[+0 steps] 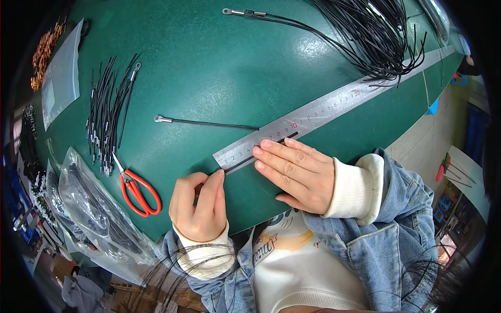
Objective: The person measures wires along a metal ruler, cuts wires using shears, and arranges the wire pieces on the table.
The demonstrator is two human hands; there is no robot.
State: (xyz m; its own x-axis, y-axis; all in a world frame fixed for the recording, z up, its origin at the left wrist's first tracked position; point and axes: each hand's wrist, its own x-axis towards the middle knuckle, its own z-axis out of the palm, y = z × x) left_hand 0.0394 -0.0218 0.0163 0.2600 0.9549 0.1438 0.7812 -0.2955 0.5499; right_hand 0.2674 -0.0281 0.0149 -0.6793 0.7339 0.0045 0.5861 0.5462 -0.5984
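- Ruler (326, 102): silver-grey, black marks, a few red numerals.
- Strip (293, 135) along ruler's near edge: plain black.
- Table (172, 47) under ruler: dark green, pale glare patches.
- Cable (209, 123) left of ruler: black, silver end.
- Bunch (360, 39) at ruler's right end: mostly black.
- Bundle (108, 112) well left of ruler: black, silver tips.
- Cutters (127, 175) left of ruler: red handles, silver blades.
- Jacket (383, 248), near side of ruler: faded blue denim.
- Cuffs (355, 190) by ruler: cream.
- Shirt (318, 271), near side of ruler: white, orange-yellow and dark print.
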